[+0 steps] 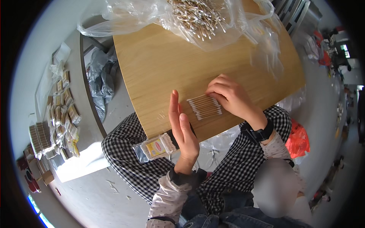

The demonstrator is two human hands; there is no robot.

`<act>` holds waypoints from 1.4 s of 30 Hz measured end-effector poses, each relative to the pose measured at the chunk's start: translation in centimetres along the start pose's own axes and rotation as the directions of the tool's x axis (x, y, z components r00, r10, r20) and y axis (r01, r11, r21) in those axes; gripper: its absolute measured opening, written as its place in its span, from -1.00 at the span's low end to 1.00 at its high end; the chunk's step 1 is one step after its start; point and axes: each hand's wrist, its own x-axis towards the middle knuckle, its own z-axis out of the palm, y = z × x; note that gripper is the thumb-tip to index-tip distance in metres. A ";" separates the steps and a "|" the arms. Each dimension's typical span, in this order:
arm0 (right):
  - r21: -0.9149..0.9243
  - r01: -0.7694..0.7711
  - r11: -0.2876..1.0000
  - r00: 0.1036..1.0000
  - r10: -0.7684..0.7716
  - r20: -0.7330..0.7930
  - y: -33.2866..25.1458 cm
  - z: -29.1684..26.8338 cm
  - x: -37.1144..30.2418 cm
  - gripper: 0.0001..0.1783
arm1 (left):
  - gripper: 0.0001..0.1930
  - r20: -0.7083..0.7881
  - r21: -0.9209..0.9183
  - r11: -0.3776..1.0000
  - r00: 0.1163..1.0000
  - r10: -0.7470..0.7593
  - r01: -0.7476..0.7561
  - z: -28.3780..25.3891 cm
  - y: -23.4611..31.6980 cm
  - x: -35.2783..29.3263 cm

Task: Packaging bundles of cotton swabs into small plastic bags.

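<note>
A single row of cotton swabs (205, 106) lies side by side on the wooden table (156, 64), near its front edge. Over the row's far right corner, my right hand (232, 98) is closed, fingertips bent down against the swab ends. What they pinch, if anything, is hidden. My left hand (183, 131) stands upright left of the row, fingers stretched out and nothing held. Just left of that wrist, a clear pack of cotton swabs (157, 146) with a yellow and red label rests above my thigh by the table edge.
A big heap of loose cotton swabs (199, 17) lies in a clear plastic bag (148, 13) at the table's far side. Several filled packs (61, 110) are piled on a surface at the left. Grey plastic (102, 81) hangs between. A red bag (298, 140) is at right.
</note>
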 end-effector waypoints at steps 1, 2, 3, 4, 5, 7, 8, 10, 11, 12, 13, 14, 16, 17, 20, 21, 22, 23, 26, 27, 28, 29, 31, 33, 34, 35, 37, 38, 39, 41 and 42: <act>0.015 -0.014 1.000 1.000 0.015 -0.013 -0.3 0.1 -0.2 -0.84 | -0.36 -0.018 -0.063 0.998 1.000 -0.018 0.017 -0.1 -0.3 0.3; 0.030 -0.029 0.999 0.999 0.029 -0.025 -0.5 0.2 -0.5 -0.82 | -0.36 -0.036 -0.127 0.991 0.999 -0.038 0.033 -0.2 -0.4 0.6; 0.035 -0.034 0.999 0.999 0.035 -0.027 -0.7 0.7 -1.0 -0.82 | -0.36 -0.033 -0.164 0.986 0.998 -0.045 0.039 -0.2 -0.4 0.8; 0.138 -0.128 0.982 0.978 0.148 -0.145 -0.7 1.2 -1.6 -0.82 | -0.36 -0.029 -0.161 0.986 0.998 -0.047 0.042 0.0 -0.4 1.1; 0.250 -0.205 0.946 0.931 0.267 -0.247 -0.7 1.7 -2.1 -0.80 | -0.36 -0.018 -0.149 0.988 0.999 -0.036 0.033 0.1 -0.4 1.4; 0.521 -0.205 0.829 0.866 0.402 -0.298 -1.2 2.7 -2.5 -0.73 | -0.35 -0.003 -0.131 0.991 1.000 -0.029 0.028 0.6 -0.4 1.9; 0.745 -0.154 0.649 0.789 0.535 -0.303 -1.5 3.4 -2.7 -0.64 | -0.34 0.003 -0.133 0.991 0.999 -0.032 0.032 1.0 -0.4 2.0; 0.759 -0.104 0.642 0.791 0.516 -0.328 -2.4 5.1 -2.7 -0.49 | -0.33 0.007 -0.124 0.992 0.999 -0.038 0.039 1.3 -0.4 1.8; 0.771 -0.091 0.630 0.777 0.529 -0.341 -3.0 5.6 -2.6 -0.49 | -0.32 0.011 -0.114 0.993 0.999 -0.040 0.041 1.7 -0.3 1.6; 0.782 -0.077 0.618 0.762 0.542 -0.353 -3.4 5.9 -2.5 -0.49 | -0.31 0.014 -0.103 0.994 0.999 -0.042 0.043 2.0 -0.3 1.3; 0.794 -0.079 0.603 0.766 0.546 -0.338 -3.7 6.3 -2.6 -0.51 | -0.31 0.018 -0.096 0.994 0.999 -0.046 0.048 2.1 -0.3 1.1; 0.799 -0.080 0.597 0.763 0.552 -0.336 -4.0 6.4 -2.7 -0.51 | -0.29 0.007 -0.119 0.991 0.998 -0.056 0.056 2.1 -0.4 0.9; 0.784 -0.140 0.605 0.761 0.572 -0.306 -4.8 6.3 -2.9 -0.53 | -0.27 -0.001 -0.137 0.988 0.997 -0.071 0.070 2.0 -0.4 0.4; 0.787 -0.153 0.598 0.755 0.585 -0.297 -5.0 6.3 -3.1 -0.55 | -0.26 -0.005 -0.169 0.982 0.996 -0.089 0.087 1.9 -0.4 0.0; 0.751 -0.215 0.624 0.769 0.582 -0.263 -5.2 5.9 -3.8 -0.56 | -0.24 -0.040 -0.224 0.969 0.993 -0.113 0.101 1.3 -0.2 -1.0; 0.755 -0.216 0.619 0.768 0.585 -0.260 -5.3 5.8 -3.9 -0.56 | -0.23 -0.070 -0.253 0.963 0.991 -0.116 0.094 1.1 0.0 -1.3; 0.727 -0.234 0.646 0.759 0.588 -0.279 -5.2 5.8 -3.9 -0.58 | -0.23 -0.072 -0.249 0.964 0.990 -0.118 0.097 1.1 0.1 -1.5; 0.696 -0.252 0.672 0.749 0.591 -0.299 -5.2 5.7 -3.9 -0.60 | -0.23 -0.118 -0.223 0.972 0.988 -0.102 0.073 1.2 0.3 -1.7; 0.248 -0.255 0.935 0.838 0.342 -0.426 -3.9 5.4 -3.1 -0.61 | -0.23 -0.173 -0.202 0.978 0.982 -0.080 0.044 1.6 0.4 -2.1; 0.123 -0.251 0.960 0.875 0.279 -0.395 -3.2 5.6 -2.9 -0.56 | -0.24 -0.163 -0.206 0.978 0.984 -0.065 0.031 1.8 0.2 -2.2; 0.128 -0.249 0.960 0.876 0.280 -0.394 -3.3 5.8 -2.5 -0.56 | -0.24 -0.156 -0.206 0.978 0.986 -0.050 0.017 1.8 0.0 -2.4; -0.079 -0.269 0.960 0.916 0.229 -0.331 -3.4 5.9 -2.1 -0.53 | -0.24 -0.159 -0.202 0.979 0.986 -0.049 0.017 1.9 -0.2 -2.5; -0.285 -0.264 0.921 0.948 0.193 -0.254 -3.4 6.3 -1.6 -0.50 | -0.23 -0.147 -0.207 0.978 0.988 -0.048 0.017 2.3 -0.5 -2.7; -0.321 -0.184 0.929 0.977 0.136 -0.165 -3.1 7.0 -1.6 -0.43 | -0.23 -0.139 -0.207 0.978 0.990 -0.037 0.008 2.9 -0.5 -2.7; -0.321 -0.184 0.929 0.977 0.137 -0.164 -3.2 7.2 -1.6 -0.43 | -0.22 -0.132 -0.202 0.979 0.991 -0.023 -0.004 3.1 -0.6 -2.6; -0.320 -0.162 0.933 0.981 0.118 -0.153 -3.2 7.4 -1.6 -0.42 | -0.22 -0.135 -0.204 0.979 0.991 -0.019 -0.009 3.2 -0.8 -2.7; -0.318 -0.140 0.938 0.985 0.099 -0.142 -3.4 7.6 -1.4 -0.40 | -0.23 -0.144 -0.211 0.977 0.989 -0.033 0.002 3.5 -0.7 -2.5; -0.317 -0.133 0.939 0.987 0.095 -0.132 -3.5 7.6 -1.3 -0.40 | -0.23 -0.152 -0.218 0.976 0.987 -0.045 0.011 3.6 -0.7 -2.4; -0.316 -0.126 0.940 0.988 0.091 -0.123 -3.5 7.6 -1.2 -0.39 | -0.23 -0.152 -0.217 0.976 0.987 -0.046 0.012 3.6 -0.7 -2.3; -0.328 -0.100 0.939 0.992 0.070 -0.102 -3.8 7.0 -0.9 -0.40 | -0.23 -0.140 -0.248 0.969 0.989 -0.042 0.006 3.6 -0.9 -2.3; -0.340 -0.074 0.937 0.995 0.048 -0.084 -3.9 6.9 -0.7 -0.40 | -0.23 -0.140 -0.248 0.969 0.989 -0.044 0.008 3.5 -0.9 -2.3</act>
